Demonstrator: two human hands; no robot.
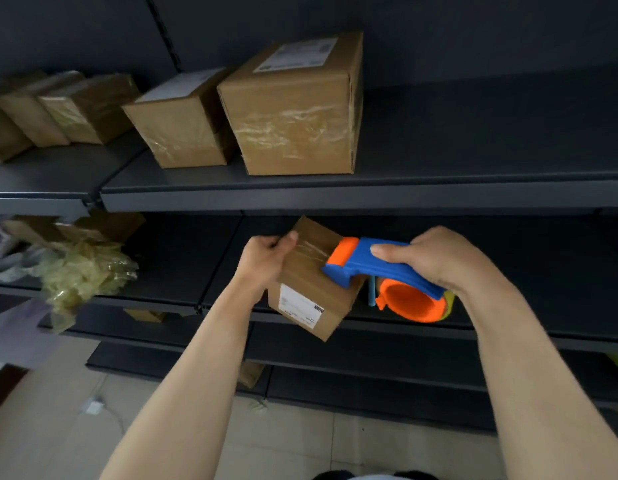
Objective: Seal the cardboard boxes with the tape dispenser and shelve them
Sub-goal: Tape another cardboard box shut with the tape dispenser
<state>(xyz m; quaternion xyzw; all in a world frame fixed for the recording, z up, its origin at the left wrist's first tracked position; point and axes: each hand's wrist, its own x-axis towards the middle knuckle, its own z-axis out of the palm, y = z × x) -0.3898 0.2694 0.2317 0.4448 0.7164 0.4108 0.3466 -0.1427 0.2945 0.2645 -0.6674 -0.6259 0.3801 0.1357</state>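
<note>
I hold a small cardboard box [309,289] tilted in the air in front of the middle shelf, a white label on its lower side. My left hand [266,259] grips its left edge, thumb on top. My right hand [435,259] grips the handle of a blue and orange tape dispenser [380,275]. The dispenser's orange front end presses on the box's top face, where a strip of clear tape lies.
The upper shelf [335,192] carries several taped cardboard boxes, the largest [293,109] at centre; its right half is bare. Crumpled plastic wrap [86,271] and open cartons lie on the middle shelf at left. Lower shelves and a tiled floor [300,441] lie below.
</note>
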